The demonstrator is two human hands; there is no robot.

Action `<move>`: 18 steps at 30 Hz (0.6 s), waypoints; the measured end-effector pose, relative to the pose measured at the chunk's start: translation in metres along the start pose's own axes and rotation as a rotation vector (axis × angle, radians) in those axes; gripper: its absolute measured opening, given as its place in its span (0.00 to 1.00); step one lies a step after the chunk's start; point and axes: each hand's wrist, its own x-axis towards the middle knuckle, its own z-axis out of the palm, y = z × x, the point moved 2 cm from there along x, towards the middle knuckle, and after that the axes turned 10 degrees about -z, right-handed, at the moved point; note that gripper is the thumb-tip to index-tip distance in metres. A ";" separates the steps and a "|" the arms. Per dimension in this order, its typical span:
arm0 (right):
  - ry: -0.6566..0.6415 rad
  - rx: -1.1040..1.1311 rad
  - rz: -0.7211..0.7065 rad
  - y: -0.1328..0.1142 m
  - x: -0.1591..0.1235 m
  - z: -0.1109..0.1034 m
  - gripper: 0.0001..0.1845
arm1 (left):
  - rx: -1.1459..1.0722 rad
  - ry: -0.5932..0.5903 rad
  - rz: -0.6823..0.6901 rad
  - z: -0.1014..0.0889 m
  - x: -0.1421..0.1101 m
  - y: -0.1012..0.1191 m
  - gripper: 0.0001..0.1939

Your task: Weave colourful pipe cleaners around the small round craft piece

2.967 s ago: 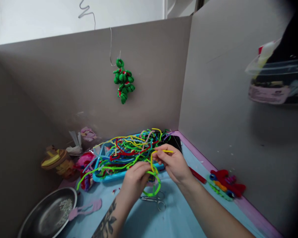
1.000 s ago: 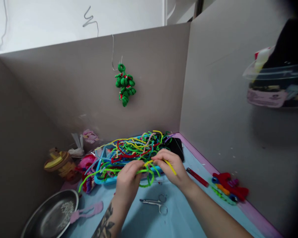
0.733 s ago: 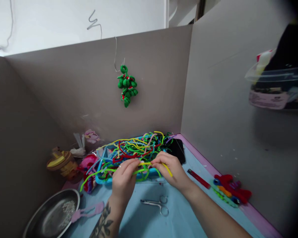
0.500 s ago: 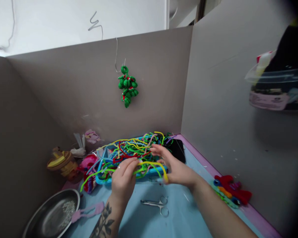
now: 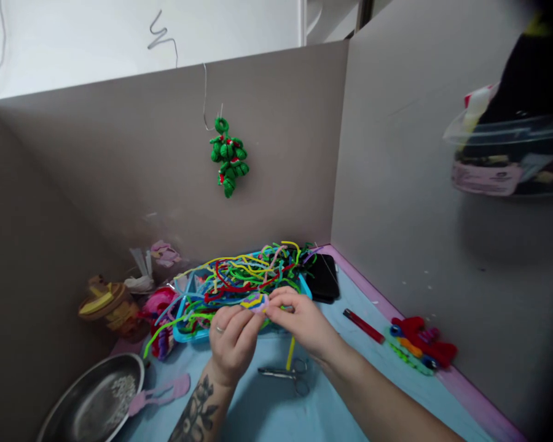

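Observation:
My left hand [image 5: 235, 337] is closed on a small rolled craft piece [image 5: 255, 302] in purple, yellow and pink, held up in front of the blue tray [image 5: 188, 336]. At the right end of that piece, my right hand [image 5: 299, 319] pinches with thumb and fingers. From beneath the right hand hangs the end of a yellow pipe cleaner [image 5: 290, 353]; the rest of it is hidden by the fingers. Silver scissors [image 5: 283, 372] lie on the blue cloth below both hands. Several loose pipe cleaners [image 5: 244, 270] in many colours heap over the tray.
A metal pan [image 5: 92, 399] with small pale bits stands front left, a pink strip [image 5: 159, 396] across its rim. Right lie a red pen-like stick [image 5: 363, 326] and a red craft figure [image 5: 424, 341]. A black phone-like slab [image 5: 323, 277] is behind. A green ornament [image 5: 229, 158] hangs from the wall.
The right hand opened briefly, then closed again at the left hand's piece. The yellow pipe cleaner, stretched between the hands before, now hangs downward. The multicoloured piece has come into sight.

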 end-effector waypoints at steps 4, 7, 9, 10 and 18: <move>0.171 0.099 0.024 0.009 0.003 -0.005 0.15 | -0.092 -0.076 -0.242 0.006 0.008 -0.016 0.27; 0.246 0.074 0.000 0.012 0.006 -0.013 0.15 | -0.341 -0.252 -0.670 0.010 0.010 -0.034 0.37; 0.271 0.061 -0.011 0.013 0.007 -0.015 0.14 | -0.684 -0.386 -0.963 0.013 0.008 -0.037 0.40; 0.276 0.057 -0.017 0.013 0.006 -0.015 0.14 | -0.874 -0.450 -1.079 0.015 0.006 -0.035 0.42; 0.245 -0.045 -0.052 0.021 0.002 -0.009 0.12 | -1.388 -0.270 -1.479 0.024 0.011 -0.006 0.46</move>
